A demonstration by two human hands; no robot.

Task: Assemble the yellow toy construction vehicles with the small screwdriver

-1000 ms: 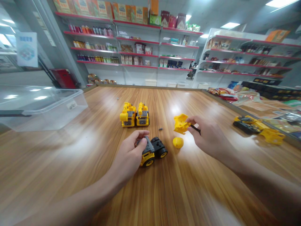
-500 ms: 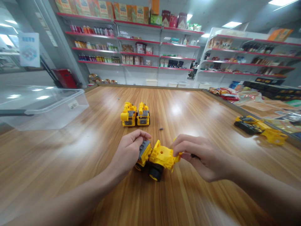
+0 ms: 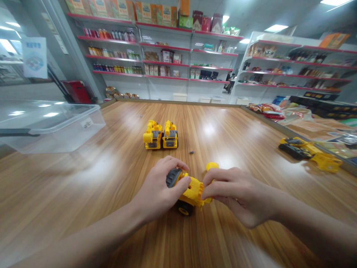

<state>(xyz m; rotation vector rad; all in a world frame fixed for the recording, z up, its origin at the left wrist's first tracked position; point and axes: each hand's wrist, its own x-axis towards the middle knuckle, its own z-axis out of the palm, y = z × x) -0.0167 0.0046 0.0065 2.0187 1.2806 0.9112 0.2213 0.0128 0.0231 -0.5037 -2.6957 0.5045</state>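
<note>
A yellow toy construction truck [image 3: 192, 190] with grey parts and black wheels stands on the wooden table, between my two hands. My left hand [image 3: 163, 184] is closed over its left part, with the thumb lying on the yellow body. At the truck's right end, the fingers of my right hand [image 3: 234, 190] pinch a yellow part [image 3: 212, 166], whose rounded end sticks up above them. The fingers cover the spot where this part meets the body. A small dark piece, perhaps a screw [image 3: 191, 152], lies on the table beyond the hands.
Two yellow toy trucks [image 3: 161, 136] stand side by side farther back. Yellow toy vehicle parts [image 3: 309, 152] lie near the right edge. A clear plastic box [image 3: 64, 130] is on the left. Packaged goods [image 3: 301, 115] lie beyond the right edge, and shelves [image 3: 164, 46] stand behind.
My left hand has shifted right and its thumb now rests on the truck's body. The yellow part in my right hand shows higher above the fingers.
</note>
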